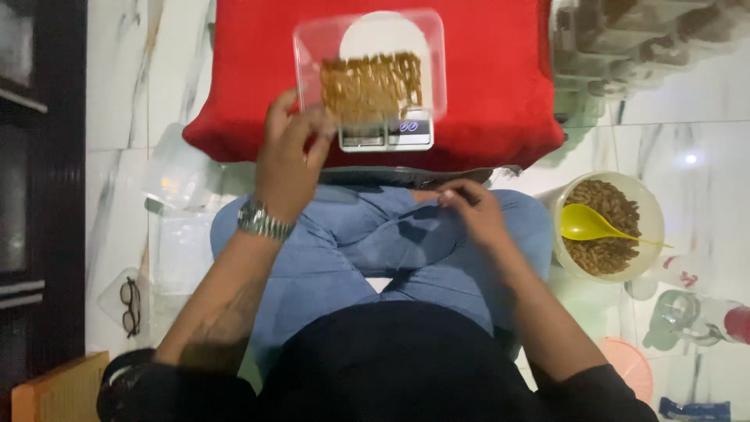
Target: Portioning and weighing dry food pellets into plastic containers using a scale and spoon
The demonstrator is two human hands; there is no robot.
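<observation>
Clear plastic container [370, 66] w/ brown snack sticks sits on digital scale [387, 131], atop red cushion [500, 78]. Left hand [287, 160] at container's near-left corner, fingers curled on its edge. Right hand [473, 209] nearer than the scale, on lap, fingertips pinched together; can't tell if holding anything. Bowl [648, 211] w/ yellow spoon [594, 225] right of scale.

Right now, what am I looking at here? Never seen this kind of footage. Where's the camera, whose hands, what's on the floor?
There is one picture, from a camera worn on a person's head, looking down at their own lap and hands. They sit cross-legged in jeans on a marble floor. The left hand, with a wristwatch, reaches to the near edge of a clear container of brown stick snacks on a small kitchen scale atop a red cushion. The right hand rests on the knee; I cannot tell if it holds anything. To the right is a bowl of the snacks with a yellow spoon. Glasses lie left.
</observation>
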